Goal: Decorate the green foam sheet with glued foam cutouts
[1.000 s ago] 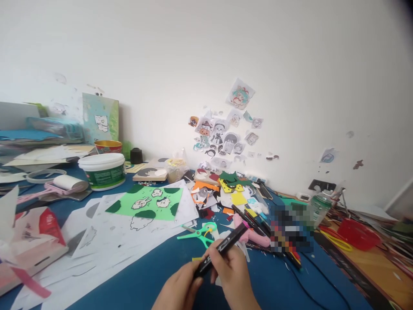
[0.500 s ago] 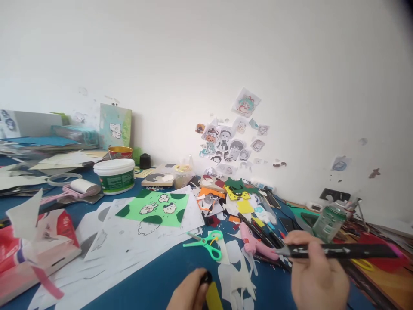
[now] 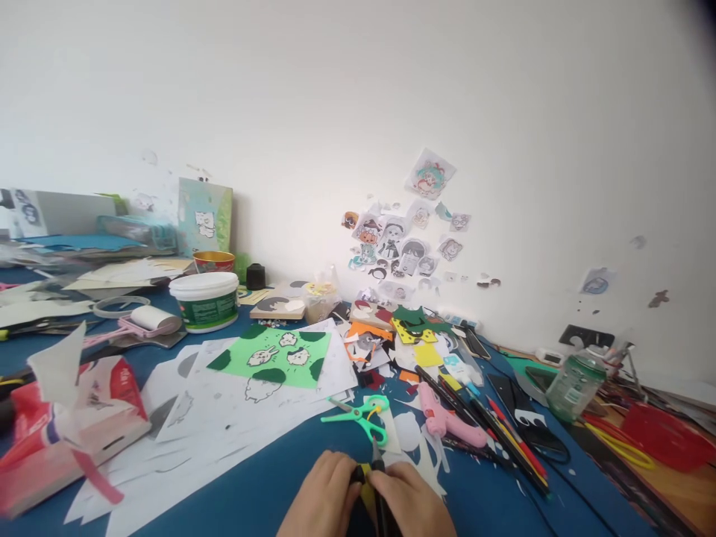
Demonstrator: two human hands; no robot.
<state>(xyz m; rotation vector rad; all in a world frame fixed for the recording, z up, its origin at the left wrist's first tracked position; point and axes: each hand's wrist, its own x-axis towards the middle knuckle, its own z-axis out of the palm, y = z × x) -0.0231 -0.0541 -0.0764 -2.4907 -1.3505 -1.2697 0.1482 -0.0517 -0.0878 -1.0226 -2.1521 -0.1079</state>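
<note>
My left hand (image 3: 320,494) and my right hand (image 3: 417,501) are close together at the bottom middle. In my right hand is a black marker (image 3: 379,466), held upright with its grey tip towards the scissors. The fingers of my left hand are closed on a narrow yellow piece (image 3: 366,481) with something small and black at its top, partly hidden by the hands. Just beyond lie green scissors (image 3: 358,419) and white paper scraps (image 3: 411,436). A pink glue gun (image 3: 447,421) rests to the right of them.
A green sheet with animal drawings (image 3: 268,358) lies on white papers (image 3: 184,447). At left are a tissue pack (image 3: 106,403) and a white-lidded tub (image 3: 204,302). Pens (image 3: 517,447), a glass jar (image 3: 579,384) and a red container (image 3: 668,436) are on the right.
My right hand has come from the right to the middle, beside my left hand. The marker has turned from lying sideways to upright.
</note>
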